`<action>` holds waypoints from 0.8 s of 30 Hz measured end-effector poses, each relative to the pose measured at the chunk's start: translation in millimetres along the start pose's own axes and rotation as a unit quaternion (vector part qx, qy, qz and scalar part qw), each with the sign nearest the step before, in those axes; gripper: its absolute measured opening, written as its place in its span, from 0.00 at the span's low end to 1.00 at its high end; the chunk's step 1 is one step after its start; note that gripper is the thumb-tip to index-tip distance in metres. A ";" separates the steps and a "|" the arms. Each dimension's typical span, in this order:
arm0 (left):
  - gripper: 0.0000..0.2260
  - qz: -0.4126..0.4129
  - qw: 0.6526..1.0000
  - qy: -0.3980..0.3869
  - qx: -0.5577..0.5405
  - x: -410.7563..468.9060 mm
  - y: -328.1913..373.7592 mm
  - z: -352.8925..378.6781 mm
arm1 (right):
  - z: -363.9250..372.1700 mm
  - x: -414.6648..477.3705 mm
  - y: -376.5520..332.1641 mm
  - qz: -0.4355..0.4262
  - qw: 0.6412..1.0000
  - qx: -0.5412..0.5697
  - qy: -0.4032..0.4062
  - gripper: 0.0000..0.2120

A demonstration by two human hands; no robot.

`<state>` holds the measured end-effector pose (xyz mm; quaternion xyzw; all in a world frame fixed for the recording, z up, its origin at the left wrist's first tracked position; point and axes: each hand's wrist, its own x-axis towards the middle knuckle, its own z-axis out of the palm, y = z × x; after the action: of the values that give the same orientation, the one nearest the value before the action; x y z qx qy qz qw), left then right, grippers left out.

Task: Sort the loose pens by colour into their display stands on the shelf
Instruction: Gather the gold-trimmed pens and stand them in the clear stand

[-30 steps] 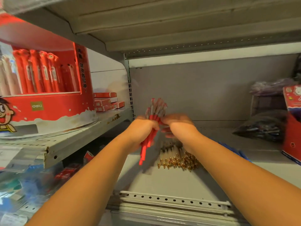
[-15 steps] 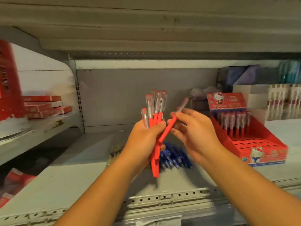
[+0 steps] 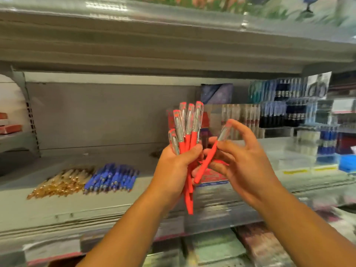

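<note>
At my far left, on a side ledge, lie a few flat red cardboard boxes (image 3: 10, 129), blurred. On the grey metal shelf (image 3: 57, 211) in front of me there is a loose heap of cream pens with gold tips (image 3: 60, 184). Just beside it on the right is a row of blue plastic pens (image 3: 112, 179), lying side by side and close to the heap.

My left hand (image 3: 173, 170) is clenched round a bundle of red pens with clear caps (image 3: 187, 132). I hold it upright above the shelf, with the caps fanned out on top and the red barrels sticking out below my fist. My right hand (image 3: 248, 166) pinches a single red pen with a clear cap (image 3: 207, 162) between thumb and fingers. This pen is tilted, its cap up to the right and its lower end close against the bundle.

Behind both hands stands a red printed display stand (image 3: 212, 176), mostly hidden by them. Farther right the shelf carries clear racks of blue and dark pens (image 3: 285, 110), too blurred to read.
</note>
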<state>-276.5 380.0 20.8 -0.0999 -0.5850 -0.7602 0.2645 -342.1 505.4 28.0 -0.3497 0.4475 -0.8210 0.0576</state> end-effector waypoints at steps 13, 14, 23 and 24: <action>0.13 0.031 0.996 0.032 0.080 8.2 -43.4 93.7 | -104.3 12.3 -32.2 0.046 0.997 0.008 -0.054 0.26; 0.14 0.031 0.995 0.037 0.085 11.6 -44.2 91.3 | -105.0 16.8 -29.5 0.048 0.997 0.005 -0.061 0.26; 0.05 0.061 0.989 0.099 0.089 61.9 -41.8 42.2 | -93.0 85.5 -4.3 -0.006 0.991 -0.087 -0.098 0.23; 0.05 0.065 0.988 0.104 0.089 68.0 -39.8 36.5 | -89.9 94.2 -2.5 -0.014 0.990 -0.097 -0.104 0.22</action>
<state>-360.0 402.1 29.7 -0.0344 -0.6117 -0.6925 0.3808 -468.3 531.0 47.3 -0.4430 0.5116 -0.7340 0.0580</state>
